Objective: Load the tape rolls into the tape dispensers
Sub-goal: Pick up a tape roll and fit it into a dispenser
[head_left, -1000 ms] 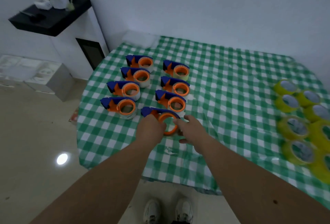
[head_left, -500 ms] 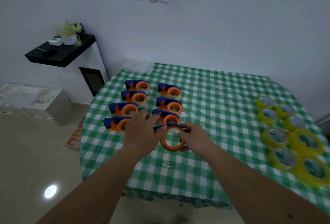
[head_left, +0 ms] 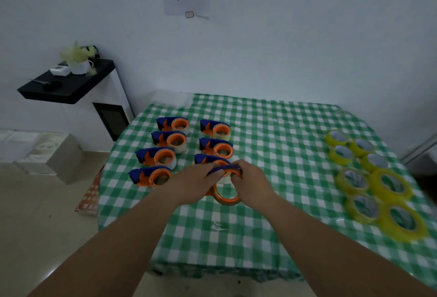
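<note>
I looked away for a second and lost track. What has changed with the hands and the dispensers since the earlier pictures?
The left hand and right hand have lifted the held dispenser off the checked tablecloth toward the person; both keep gripping it. The other dispensers in their two rows and the yellow tape rolls lie as before.
</note>
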